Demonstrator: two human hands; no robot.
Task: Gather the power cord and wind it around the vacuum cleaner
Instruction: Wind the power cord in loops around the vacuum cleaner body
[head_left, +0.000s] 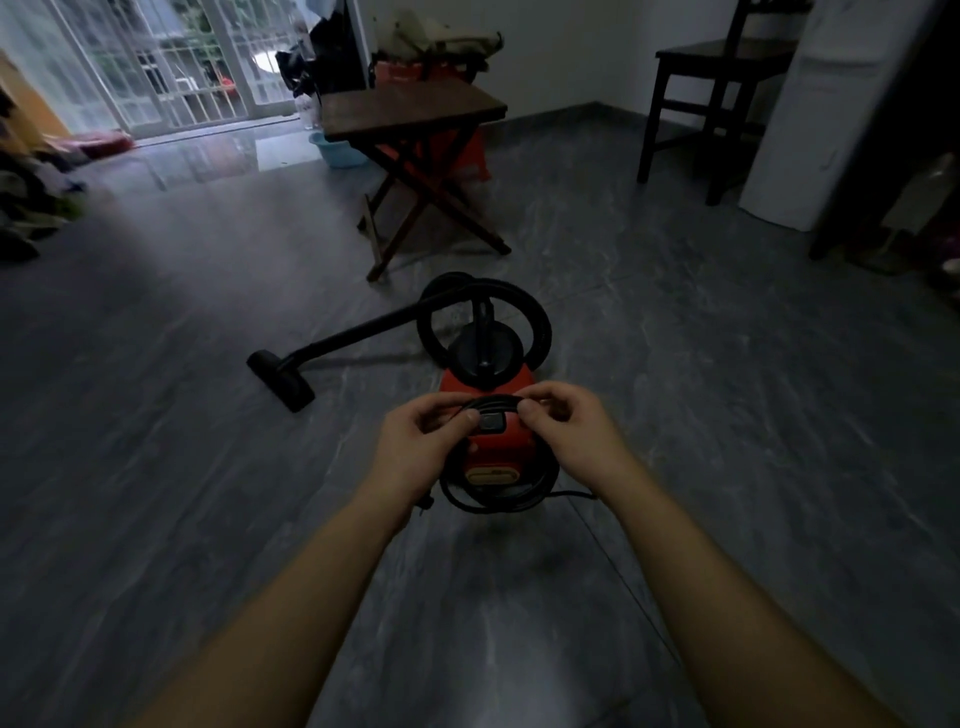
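Observation:
A red canister vacuum cleaner (501, 447) stands on the grey floor just in front of me. Its black hose (540, 322) loops behind it, and the wand ends in a floor nozzle (283, 376) to the left. The black power cord (498, 496) hangs in several coils over the vacuum's near end. My left hand (423, 447) and my right hand (569, 434) both pinch the top of the coiled cord above the vacuum's body. A loose strand of cord trails right from the coils and runs across the floor towards me.
A dark wooden folding table (410, 111) stands behind the vacuum, with a blue basin (337, 150) under its far side. A dark chair (722, 98) and a white cabinet (831, 104) are at the right. Clutter lies along the left wall. Glass doors are at the far left.

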